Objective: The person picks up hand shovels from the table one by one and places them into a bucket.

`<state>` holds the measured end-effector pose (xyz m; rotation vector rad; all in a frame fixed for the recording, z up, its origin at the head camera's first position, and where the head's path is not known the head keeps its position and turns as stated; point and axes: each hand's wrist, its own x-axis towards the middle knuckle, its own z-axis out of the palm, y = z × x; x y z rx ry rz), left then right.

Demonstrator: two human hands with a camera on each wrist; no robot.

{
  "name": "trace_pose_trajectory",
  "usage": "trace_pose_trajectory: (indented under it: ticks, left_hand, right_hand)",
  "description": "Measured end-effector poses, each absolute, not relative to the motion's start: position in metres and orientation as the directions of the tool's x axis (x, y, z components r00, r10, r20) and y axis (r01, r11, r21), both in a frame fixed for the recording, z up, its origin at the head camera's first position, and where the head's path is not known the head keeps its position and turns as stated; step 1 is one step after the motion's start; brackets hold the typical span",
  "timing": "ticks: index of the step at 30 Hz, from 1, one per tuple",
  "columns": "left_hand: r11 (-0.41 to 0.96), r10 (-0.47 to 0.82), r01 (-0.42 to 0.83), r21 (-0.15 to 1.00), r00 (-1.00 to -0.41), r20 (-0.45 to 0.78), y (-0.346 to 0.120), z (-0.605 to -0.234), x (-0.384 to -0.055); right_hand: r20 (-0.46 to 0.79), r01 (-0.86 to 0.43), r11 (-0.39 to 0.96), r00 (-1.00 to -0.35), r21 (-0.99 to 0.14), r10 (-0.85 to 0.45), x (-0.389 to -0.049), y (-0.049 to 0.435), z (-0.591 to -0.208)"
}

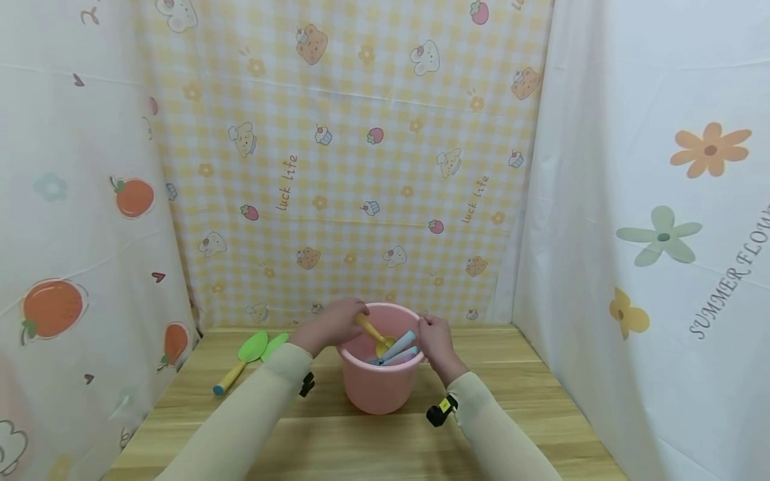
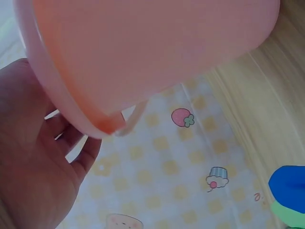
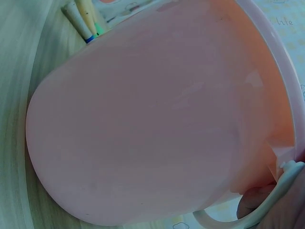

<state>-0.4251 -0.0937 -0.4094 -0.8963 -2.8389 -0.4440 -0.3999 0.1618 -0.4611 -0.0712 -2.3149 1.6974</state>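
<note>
Head view: pink bucket (image 1: 379, 389) holds yellow tool (image 1: 373, 332), light-blue handles (image 1: 400, 345).

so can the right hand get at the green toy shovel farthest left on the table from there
Probably not: the right hand grips the rim of the pink bucket, which, with the left forearm, lies between it and the green toy shovel.

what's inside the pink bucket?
A yellow tool, a light-blue handle and a blue-and-purple handle show. The near wall of the pink bucket hides its floor; can't tell what lies there.
</note>
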Motion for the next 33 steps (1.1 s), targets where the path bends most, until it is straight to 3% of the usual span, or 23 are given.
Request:
trace_pose_trajectory:
  ticks: [10, 20, 33]
  left_hand:
    - [0.724, 0.473, 0.537, 0.433, -0.844, 0.254, -0.123, -0.414, -0.426]
    - [0.743, 0.402, 0.459, 0.488, -0.888, 0.223, -0.160, -0.428, -0.419]
    - [0.740, 0.380, 0.449, 0.500, -0.893, 0.240, -0.208, -0.453, -0.404]
  right_hand:
    - [0.170, -0.099, 0.319, -0.965, -0.943, 0.202, -0.398, 0.159, -0.459]
    - [0.162, -0.083, 0.336, -0.964, -0.938, 0.212, -0.401, 0.160, -0.460]
    - [0.165, -0.090, 0.328, -0.964, -0.940, 0.208, -0.402, 0.159, -0.462]
